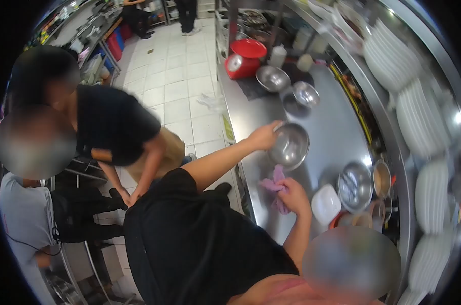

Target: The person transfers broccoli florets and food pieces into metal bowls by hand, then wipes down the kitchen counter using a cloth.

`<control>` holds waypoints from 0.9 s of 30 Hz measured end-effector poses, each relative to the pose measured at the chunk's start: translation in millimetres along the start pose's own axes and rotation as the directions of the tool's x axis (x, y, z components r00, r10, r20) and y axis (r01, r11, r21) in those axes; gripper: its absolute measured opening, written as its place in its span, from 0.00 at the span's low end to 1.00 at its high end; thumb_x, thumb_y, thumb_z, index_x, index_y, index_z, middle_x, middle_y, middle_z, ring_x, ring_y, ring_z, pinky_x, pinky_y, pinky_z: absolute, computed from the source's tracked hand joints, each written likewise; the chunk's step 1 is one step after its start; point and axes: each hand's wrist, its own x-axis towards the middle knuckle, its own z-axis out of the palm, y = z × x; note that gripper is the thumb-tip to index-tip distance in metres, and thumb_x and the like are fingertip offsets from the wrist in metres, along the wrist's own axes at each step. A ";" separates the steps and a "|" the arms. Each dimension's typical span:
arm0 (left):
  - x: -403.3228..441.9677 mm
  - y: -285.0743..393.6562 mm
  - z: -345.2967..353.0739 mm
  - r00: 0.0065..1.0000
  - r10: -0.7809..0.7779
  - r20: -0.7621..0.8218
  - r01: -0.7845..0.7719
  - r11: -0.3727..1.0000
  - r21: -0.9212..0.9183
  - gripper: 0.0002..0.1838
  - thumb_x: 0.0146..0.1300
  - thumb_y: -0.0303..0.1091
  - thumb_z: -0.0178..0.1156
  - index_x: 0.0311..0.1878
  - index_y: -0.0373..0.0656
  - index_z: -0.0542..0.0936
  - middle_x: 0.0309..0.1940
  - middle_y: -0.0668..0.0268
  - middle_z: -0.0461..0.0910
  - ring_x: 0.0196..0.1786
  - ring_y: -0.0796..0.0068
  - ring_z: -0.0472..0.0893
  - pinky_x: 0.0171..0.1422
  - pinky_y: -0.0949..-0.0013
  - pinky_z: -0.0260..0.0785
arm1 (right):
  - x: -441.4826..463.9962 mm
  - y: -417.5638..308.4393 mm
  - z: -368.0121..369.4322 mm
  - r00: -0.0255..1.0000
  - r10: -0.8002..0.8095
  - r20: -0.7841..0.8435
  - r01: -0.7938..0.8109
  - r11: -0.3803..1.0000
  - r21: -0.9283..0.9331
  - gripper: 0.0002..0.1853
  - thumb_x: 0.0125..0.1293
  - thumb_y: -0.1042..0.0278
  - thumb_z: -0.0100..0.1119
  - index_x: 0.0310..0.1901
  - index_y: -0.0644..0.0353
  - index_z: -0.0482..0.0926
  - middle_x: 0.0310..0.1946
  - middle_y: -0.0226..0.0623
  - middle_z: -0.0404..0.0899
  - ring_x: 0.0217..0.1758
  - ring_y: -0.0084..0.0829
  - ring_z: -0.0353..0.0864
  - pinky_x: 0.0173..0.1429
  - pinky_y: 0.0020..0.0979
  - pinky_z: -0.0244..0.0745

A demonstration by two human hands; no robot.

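Note:
My left hand (264, 136) grips the rim of a shiny metal mixing bowl (290, 147), tilted so its inside shows, over the steel counter (332, 134). My right hand (293, 197) is closed around a bunched pink cloth (277, 178). Part of the cloth sticks up close to the bowl's lower edge; whether they touch I cannot tell. Beside my right hand sits a white dish (326, 204). A larger metal bowl (355, 187) with metal utensils inside stands past it.
Farther along the counter are two small metal bowls (272, 78) (306, 95), a red scale (243, 58) and a squeeze bottle (277, 56). White plates (421, 119) are stacked on the right-hand shelf. Two people stand close by on the left, one in a black shirt (116, 124); others are farther back.

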 end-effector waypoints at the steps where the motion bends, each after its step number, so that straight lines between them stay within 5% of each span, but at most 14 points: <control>1: 26.1 0.2 -32.5 0.961 -0.275 -0.018 0.270 0.952 -0.147 0.27 0.74 0.40 0.53 0.74 0.45 0.65 0.40 0.46 0.84 0.29 0.60 0.86 0.36 0.59 0.80 | 17.6 -0.1 1.0 0.994 0.088 -0.067 -0.087 0.996 0.024 0.16 0.60 0.64 0.61 0.48 0.58 0.85 0.50 0.46 0.83 0.54 0.50 0.82 0.58 0.43 0.76; 4: 106.7 -42.3 -67.4 0.907 -0.367 -0.206 0.267 0.880 -0.392 0.26 0.72 0.38 0.54 0.70 0.41 0.66 0.41 0.46 0.84 0.40 0.60 0.87 0.35 0.58 0.80 | 52.4 29.8 25.0 0.958 0.222 -0.181 -0.232 0.972 -0.034 0.16 0.60 0.63 0.60 0.48 0.57 0.85 0.50 0.46 0.83 0.56 0.50 0.81 0.60 0.43 0.75; 6: 155.0 -70.6 -68.4 0.763 -0.522 -0.381 0.179 0.737 -0.652 0.24 0.71 0.36 0.58 0.66 0.39 0.67 0.47 0.48 0.82 0.46 0.61 0.85 0.37 0.59 0.82 | 67.8 48.9 48.8 0.935 0.264 -0.236 -0.297 0.948 -0.115 0.16 0.60 0.63 0.60 0.48 0.55 0.85 0.50 0.44 0.83 0.56 0.49 0.80 0.61 0.43 0.75; 7: 169.1 -80.7 -68.4 0.764 -0.523 -0.378 0.183 0.737 -0.651 0.24 0.71 0.36 0.58 0.66 0.39 0.67 0.47 0.48 0.82 0.46 0.61 0.85 0.37 0.59 0.82 | 71.8 56.2 58.9 0.936 0.264 -0.232 -0.298 0.946 -0.128 0.16 0.60 0.62 0.60 0.48 0.55 0.85 0.50 0.44 0.82 0.56 0.49 0.80 0.61 0.44 0.75; 9: 199.2 -99.2 -66.2 0.750 -0.614 -0.246 0.085 0.459 -0.884 0.25 0.69 0.33 0.60 0.66 0.35 0.66 0.52 0.51 0.79 0.45 0.62 0.84 0.43 0.61 0.84 | 88.9 57.0 54.9 0.936 0.256 -0.241 -0.297 0.943 -0.151 0.15 0.60 0.62 0.60 0.48 0.54 0.85 0.50 0.44 0.82 0.56 0.49 0.80 0.61 0.44 0.75; 12: 211.9 -157.1 -43.5 0.847 -0.485 -0.218 0.009 0.423 -0.906 0.26 0.69 0.30 0.62 0.65 0.32 0.67 0.49 0.53 0.78 0.45 0.64 0.84 0.47 0.64 0.83 | 96.1 29.0 41.3 0.923 0.328 -0.201 -0.352 0.930 -0.102 0.17 0.61 0.59 0.61 0.48 0.57 0.85 0.54 0.44 0.81 0.58 0.48 0.80 0.63 0.44 0.74; 14: 168.6 -159.3 -22.7 0.753 -0.536 -0.383 -0.107 0.474 -0.874 0.24 0.70 0.30 0.59 0.65 0.30 0.68 0.43 0.56 0.82 0.41 0.67 0.85 0.47 0.66 0.81 | 96.3 -6.6 10.0 0.891 0.447 -0.076 -0.452 0.889 -0.072 0.17 0.62 0.63 0.64 0.51 0.59 0.81 0.58 0.49 0.79 0.61 0.50 0.78 0.66 0.42 0.72; 15: 135.3 -160.0 -18.9 0.775 -0.532 -0.342 0.005 0.546 -0.838 0.22 0.71 0.30 0.58 0.65 0.31 0.69 0.42 0.57 0.83 0.40 0.69 0.85 0.46 0.68 0.80 | 83.3 -1.0 14.6 0.879 0.471 -0.079 -0.476 0.877 -0.062 0.17 0.62 0.63 0.64 0.51 0.59 0.81 0.58 0.49 0.79 0.61 0.50 0.78 0.66 0.42 0.72; 17: 59.2 -148.1 -9.3 0.836 -0.462 -0.295 0.144 0.705 -0.695 0.20 0.72 0.31 0.57 0.63 0.32 0.72 0.42 0.58 0.85 0.40 0.74 0.85 0.45 0.72 0.77 | 54.2 15.5 29.8 0.865 0.248 -0.436 -0.254 0.966 0.044 0.25 0.61 0.67 0.67 0.61 0.60 0.77 0.63 0.50 0.76 0.66 0.49 0.76 0.71 0.42 0.69; 19: -9.2 -147.8 14.6 0.970 -0.238 -0.050 0.149 0.743 -0.652 0.15 0.72 0.30 0.57 0.58 0.34 0.77 0.38 0.63 0.85 0.38 0.78 0.83 0.46 0.71 0.78 | 27.3 8.7 28.9 0.811 0.256 -0.527 -0.272 0.961 0.047 0.30 0.59 0.69 0.68 0.64 0.60 0.73 0.64 0.50 0.75 0.67 0.48 0.76 0.72 0.42 0.68; 22: -78.6 -82.4 25.4 0.897 -0.109 0.428 0.331 0.807 -0.490 0.11 0.71 0.28 0.60 0.52 0.36 0.83 0.38 0.64 0.86 0.41 0.76 0.84 0.48 0.68 0.79 | -12.3 34.2 52.7 0.747 0.306 -0.590 -0.299 0.948 0.113 0.36 0.57 0.73 0.69 0.69 0.61 0.70 0.65 0.50 0.74 0.68 0.46 0.75 0.72 0.41 0.67; 23: -92.2 -84.8 43.7 0.895 -0.042 0.444 0.252 0.870 -0.424 0.07 0.68 0.30 0.64 0.44 0.38 0.86 0.37 0.63 0.87 0.40 0.74 0.85 0.47 0.66 0.79 | -28.6 43.9 61.2 0.732 0.360 -0.578 -0.317 0.931 0.179 0.37 0.56 0.75 0.70 0.69 0.62 0.69 0.64 0.50 0.75 0.68 0.46 0.75 0.72 0.41 0.67; 24: -99.4 -77.1 47.2 0.911 0.119 0.396 0.016 0.947 -0.322 0.08 0.64 0.30 0.68 0.44 0.39 0.87 0.39 0.61 0.87 0.40 0.69 0.86 0.47 0.66 0.79 | -39.4 50.2 70.2 0.719 0.376 -0.585 -0.328 0.925 0.191 0.35 0.56 0.76 0.68 0.68 0.61 0.71 0.62 0.48 0.77 0.67 0.44 0.76 0.72 0.40 0.67; 27: -113.8 -61.8 53.5 0.897 0.237 0.372 -0.057 0.899 -0.435 0.09 0.61 0.31 0.71 0.43 0.40 0.87 0.40 0.60 0.87 0.40 0.65 0.86 0.47 0.65 0.79 | -68.4 38.9 79.5 0.754 0.394 -0.526 -0.385 0.913 0.134 0.33 0.56 0.78 0.67 0.67 0.60 0.73 0.60 0.46 0.79 0.65 0.41 0.77 0.71 0.39 0.67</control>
